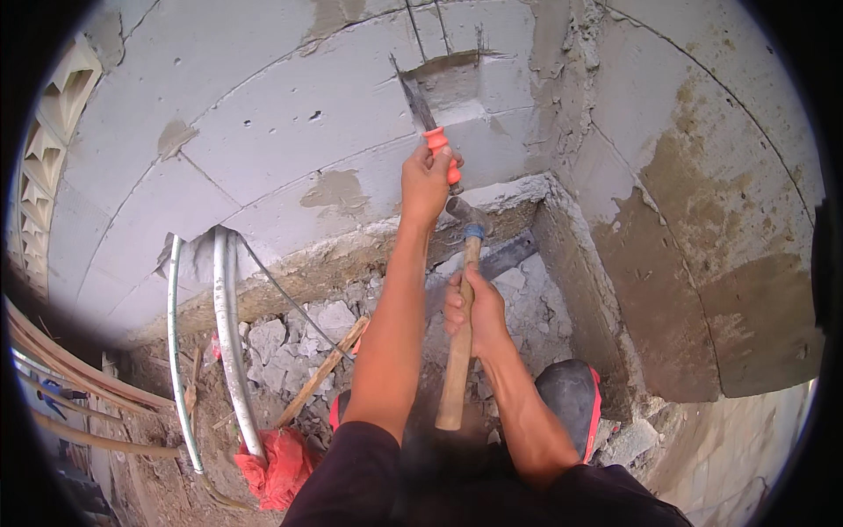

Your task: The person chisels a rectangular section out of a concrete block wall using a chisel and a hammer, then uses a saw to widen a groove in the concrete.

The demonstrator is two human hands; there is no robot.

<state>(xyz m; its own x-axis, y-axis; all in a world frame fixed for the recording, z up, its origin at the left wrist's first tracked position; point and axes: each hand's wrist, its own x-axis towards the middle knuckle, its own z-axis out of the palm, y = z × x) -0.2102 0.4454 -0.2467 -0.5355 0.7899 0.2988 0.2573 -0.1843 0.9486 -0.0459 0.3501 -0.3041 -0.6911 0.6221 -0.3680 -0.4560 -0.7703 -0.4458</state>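
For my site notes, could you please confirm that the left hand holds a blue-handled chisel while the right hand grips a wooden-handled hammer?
Not quite: the handle is orange-red, not blue, as the head view shows. The left hand does hold the chisel, and the right hand grips the wooden-handled hammer.

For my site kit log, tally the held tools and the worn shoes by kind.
Orange-handled chisel: 1
Wooden-handled hammer: 1
Shoes: 2 (the left one mostly hidden)
Total: 4
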